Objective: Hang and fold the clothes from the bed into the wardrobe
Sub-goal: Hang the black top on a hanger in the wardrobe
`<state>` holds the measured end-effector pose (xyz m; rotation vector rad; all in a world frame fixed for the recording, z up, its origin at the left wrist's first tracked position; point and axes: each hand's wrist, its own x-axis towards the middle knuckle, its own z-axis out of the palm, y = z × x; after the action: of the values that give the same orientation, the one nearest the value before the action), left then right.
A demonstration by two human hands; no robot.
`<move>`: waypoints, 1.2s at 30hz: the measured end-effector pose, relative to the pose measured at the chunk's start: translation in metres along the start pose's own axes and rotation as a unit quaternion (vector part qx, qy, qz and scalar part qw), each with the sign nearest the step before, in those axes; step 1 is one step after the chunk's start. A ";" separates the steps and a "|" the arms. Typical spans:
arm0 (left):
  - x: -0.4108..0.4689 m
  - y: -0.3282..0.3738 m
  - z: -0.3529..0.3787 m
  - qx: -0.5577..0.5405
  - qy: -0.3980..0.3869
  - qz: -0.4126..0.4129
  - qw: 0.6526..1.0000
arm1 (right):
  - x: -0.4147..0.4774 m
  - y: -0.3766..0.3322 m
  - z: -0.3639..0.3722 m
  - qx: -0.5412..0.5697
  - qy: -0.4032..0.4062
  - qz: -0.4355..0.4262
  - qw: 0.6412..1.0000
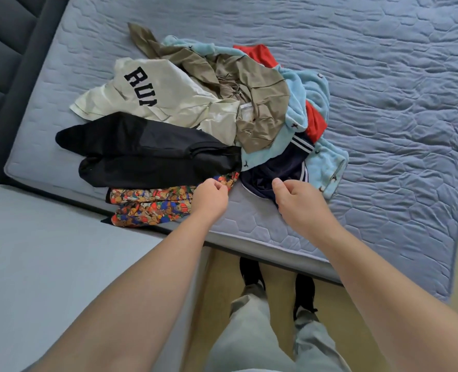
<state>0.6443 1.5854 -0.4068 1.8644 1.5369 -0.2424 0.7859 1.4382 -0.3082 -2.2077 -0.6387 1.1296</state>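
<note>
A pile of clothes lies on the blue quilted bed (383, 103). It holds a cream top with black letters (152, 95), black trousers (147, 154), an olive garment (252, 95), a light blue fleece (324, 165), a red piece (315, 124), a navy garment with white stripes (273, 167) and a bright patterned garment (152, 205) at the near edge. My left hand (211, 197) hovers over the patterned garment's right end, fingers loosely curled and holding nothing. My right hand (295, 202) hangs over the navy garment's near edge, also loosely curled and holding nothing.
A dark padded headboard (5, 63) borders the bed on the left. A pale grey surface (48, 264) fills the lower left. My legs and black shoes (252, 275) stand on a wooden floor (276, 277) at the bed's near edge. No wardrobe is in view.
</note>
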 end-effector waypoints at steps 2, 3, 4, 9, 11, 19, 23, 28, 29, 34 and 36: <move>0.023 -0.008 0.001 0.027 0.009 -0.018 0.999 | 0.011 0.000 0.007 -0.010 0.003 0.002 1.000; 0.036 -0.013 0.001 0.042 0.012 -0.026 0.999 | 0.018 -0.001 0.012 -0.016 0.005 0.003 1.000; 0.049 -0.018 0.002 0.054 0.013 -0.034 0.998 | 0.025 -0.001 0.016 -0.021 0.006 0.003 1.000; 0.118 -0.049 0.013 0.141 -0.015 -0.048 0.989 | 0.064 -0.001 0.049 -0.029 0.005 0.001 1.000; 0.141 -0.059 0.017 0.182 -0.033 -0.048 0.982 | 0.076 0.002 0.064 -0.029 0.002 0.003 1.000; 0.212 -0.074 0.027 0.303 -0.082 -0.042 0.949 | 0.106 0.025 0.097 -0.042 0.014 0.006 0.999; 0.233 -0.082 0.028 0.329 -0.092 -0.018 0.940 | 0.110 0.037 0.101 -0.035 0.023 0.015 0.999; 0.236 -0.093 0.025 0.243 -0.046 -0.009 0.969 | 0.104 0.040 0.105 -0.031 0.017 0.025 0.999; 0.232 -0.094 0.023 0.203 -0.027 -0.008 0.979 | 0.101 0.038 0.105 -0.027 0.016 0.027 0.999; 0.198 -0.086 -0.009 0.111 0.109 -0.025 0.987 | 0.080 0.022 0.097 -0.007 0.013 0.020 1.000; 0.183 -0.082 -0.027 0.148 0.148 0.019 0.978 | 0.070 0.013 0.088 -0.004 0.014 0.015 1.000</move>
<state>0.6124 1.7501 -0.5194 2.2426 1.7367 -0.1897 0.7509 1.4972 -0.3983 -2.2429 -0.5999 1.1107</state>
